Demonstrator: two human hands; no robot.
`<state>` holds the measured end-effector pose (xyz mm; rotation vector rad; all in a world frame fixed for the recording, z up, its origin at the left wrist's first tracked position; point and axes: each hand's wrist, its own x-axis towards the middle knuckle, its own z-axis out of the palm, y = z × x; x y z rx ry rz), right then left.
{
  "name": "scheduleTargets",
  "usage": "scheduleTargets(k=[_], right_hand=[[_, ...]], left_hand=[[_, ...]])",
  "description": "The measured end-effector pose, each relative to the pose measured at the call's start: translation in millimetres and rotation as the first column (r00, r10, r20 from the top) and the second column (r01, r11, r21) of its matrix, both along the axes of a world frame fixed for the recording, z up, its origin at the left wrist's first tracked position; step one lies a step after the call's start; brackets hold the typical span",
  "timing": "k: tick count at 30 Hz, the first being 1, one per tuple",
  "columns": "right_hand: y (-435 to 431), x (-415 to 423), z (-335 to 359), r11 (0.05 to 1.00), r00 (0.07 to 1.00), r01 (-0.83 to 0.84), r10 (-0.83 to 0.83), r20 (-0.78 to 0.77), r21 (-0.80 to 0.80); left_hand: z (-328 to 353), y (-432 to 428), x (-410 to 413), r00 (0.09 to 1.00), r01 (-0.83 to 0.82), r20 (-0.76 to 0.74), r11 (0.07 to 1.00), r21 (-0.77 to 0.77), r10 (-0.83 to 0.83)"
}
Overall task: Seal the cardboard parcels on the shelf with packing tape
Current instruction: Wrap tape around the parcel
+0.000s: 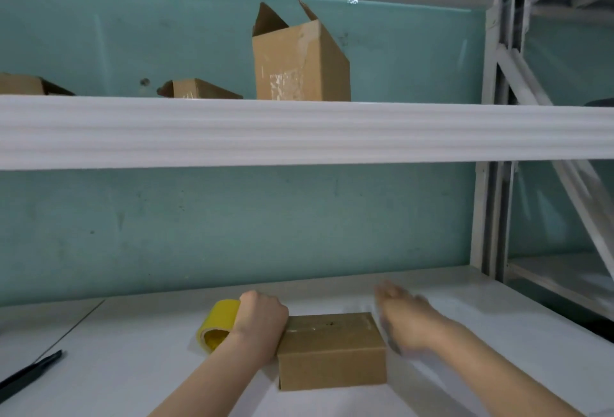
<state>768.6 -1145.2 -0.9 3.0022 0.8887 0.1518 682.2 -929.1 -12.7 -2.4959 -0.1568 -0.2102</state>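
Note:
A small closed cardboard parcel (332, 350) lies on the white lower shelf (133, 367), with clear tape along its top. My left hand (260, 318) is closed on a yellow roll of packing tape (217, 323) against the parcel's left side. My right hand (403, 315) is blurred, fingers apart, holding nothing, at the parcel's right edge. On the upper shelf (299, 131) stands a tall cardboard box (299, 61) with its top flaps open, and two low cardboard boxes, one (196, 88) in the middle and one (23, 84) at the far left.
A black pen-like tool (30, 375) lies at the lower shelf's left edge. A teal wall (232, 224) backs the shelves. Grey metal uprights and a diagonal brace (498, 184) stand at the right.

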Motion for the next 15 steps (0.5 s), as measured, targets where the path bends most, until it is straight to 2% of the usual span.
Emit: scheduleTargets(k=[2, 3, 4, 6, 8, 10, 11, 15], right_hand=[[12.6, 0.5, 12.8, 0.979, 0.991, -0.093, 0.074, 0.112, 0.181], [23.3, -3.9, 13.3, 0.964, 0.989, -0.141, 0.128, 0.070, 0.227], [35.2, -10.6, 6.7, 0.963, 0.985, -0.158, 0.168, -0.029, 0.216], [50.6, -26.6, -15.5, 0.987, 0.966, -0.118, 0.139, -0.216, 0.111], [52.1, -29.5, -20.2, 0.997, 0.973, -0.069, 0.077, -0.216, 0.044], [50.6, -27.7, -9.8, 0.995, 0.988, -0.077, 0.069, -0.135, -0.056], [53.4, -29.3, -4.3, 0.992, 0.990, -0.100, 0.091, -0.112, -0.080], [86.2, -56.8, 1.2, 0.943, 0.933, -0.332, 0.326, -0.149, -0.016]], left_hand=[[0.5, 2.2, -1.4, 1.000, -0.002, 0.009, 1.000, 0.015, 0.002], [0.6, 2.5, -1.2, 1.000, -0.003, 0.014, 1.000, 0.011, 0.003], [0.7, 2.2, -1.3, 1.000, -0.005, 0.014, 1.000, 0.003, 0.005], [1.2, 1.4, -2.6, 1.000, -0.014, 0.009, 1.000, -0.006, 0.014], [0.5, 0.7, -0.3, 0.999, -0.025, 0.020, 1.000, 0.002, 0.025], [0.4, -0.8, 0.3, 0.999, -0.046, 0.022, 0.999, 0.015, 0.045], [0.7, -1.2, 0.3, 0.998, -0.056, 0.023, 0.998, 0.014, 0.056], [1.8, -0.8, 0.5, 0.997, -0.061, 0.046, 0.996, -0.060, 0.064]])
